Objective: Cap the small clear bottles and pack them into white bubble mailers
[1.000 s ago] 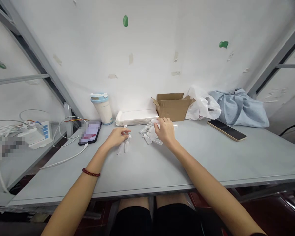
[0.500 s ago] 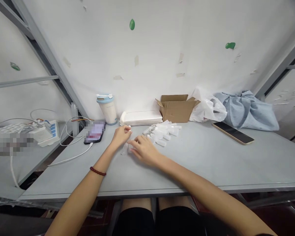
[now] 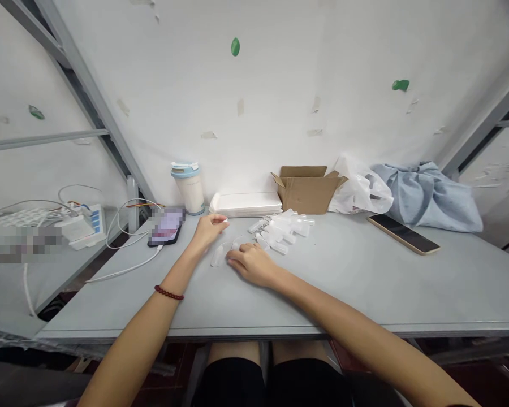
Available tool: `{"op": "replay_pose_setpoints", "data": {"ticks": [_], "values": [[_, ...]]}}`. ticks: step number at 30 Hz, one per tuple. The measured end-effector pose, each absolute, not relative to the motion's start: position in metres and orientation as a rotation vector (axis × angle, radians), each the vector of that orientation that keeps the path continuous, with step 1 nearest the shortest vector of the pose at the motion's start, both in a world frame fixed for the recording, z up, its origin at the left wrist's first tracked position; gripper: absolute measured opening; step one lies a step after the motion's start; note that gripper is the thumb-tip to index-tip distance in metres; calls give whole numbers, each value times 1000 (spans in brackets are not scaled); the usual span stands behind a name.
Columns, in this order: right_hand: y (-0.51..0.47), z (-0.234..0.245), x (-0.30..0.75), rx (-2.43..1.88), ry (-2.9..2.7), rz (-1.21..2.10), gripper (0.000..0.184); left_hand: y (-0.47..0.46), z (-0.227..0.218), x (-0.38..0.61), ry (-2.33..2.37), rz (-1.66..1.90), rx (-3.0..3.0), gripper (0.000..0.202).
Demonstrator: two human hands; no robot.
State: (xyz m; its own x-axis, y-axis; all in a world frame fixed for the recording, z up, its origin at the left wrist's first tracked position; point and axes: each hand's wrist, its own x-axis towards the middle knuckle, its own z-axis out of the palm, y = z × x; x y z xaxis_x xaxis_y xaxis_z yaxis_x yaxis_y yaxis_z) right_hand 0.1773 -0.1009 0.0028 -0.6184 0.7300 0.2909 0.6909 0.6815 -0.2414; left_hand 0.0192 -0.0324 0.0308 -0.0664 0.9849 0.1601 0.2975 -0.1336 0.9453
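Observation:
My left hand [image 3: 210, 232] is closed in a pinch above the desk, with a tiny white bit at its fingertips that is too small to name. My right hand [image 3: 254, 264] rests low on the desk, its fingers curled together beside a translucent plastic piece [image 3: 235, 243]; what they hold, if anything, is hidden. Between the two hands lies another flat, clear plastic piece [image 3: 217, 255], touched by neither. Just beyond my right hand is a heap of small translucent plastic bottles or tubes [image 3: 280, 230], some with narrow necks.
Along the wall stand a lidded cup [image 3: 190, 189], a white stack [image 3: 246, 203], an open cardboard box [image 3: 305, 195], a white plastic bag [image 3: 358, 189] and blue cloth [image 3: 428, 195]. A phone [image 3: 402, 233] lies right; a cabled phone [image 3: 166, 226] lies left.
My right hand has drawn its fingers in and lowered beside the clear pieces, leaving one uncovered. My left hand stays pinched in nearly the same place. The view has shifted slightly.

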Motion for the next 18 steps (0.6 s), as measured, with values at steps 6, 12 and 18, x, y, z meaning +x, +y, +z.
{"op": "replay_pose_setpoints", "data": {"ticks": [6,12,18], "values": [[-98,6,183,-1137,-2445,1,26,-42,45,18,1307,1152,1397,29],[-95,11,190,-1066,-2206,49,25,-45,48,18,1227,1072,1378,25],[-95,17,193,-935,-1977,393,17,-48,48,20,1044,1017,1393,30]]}}
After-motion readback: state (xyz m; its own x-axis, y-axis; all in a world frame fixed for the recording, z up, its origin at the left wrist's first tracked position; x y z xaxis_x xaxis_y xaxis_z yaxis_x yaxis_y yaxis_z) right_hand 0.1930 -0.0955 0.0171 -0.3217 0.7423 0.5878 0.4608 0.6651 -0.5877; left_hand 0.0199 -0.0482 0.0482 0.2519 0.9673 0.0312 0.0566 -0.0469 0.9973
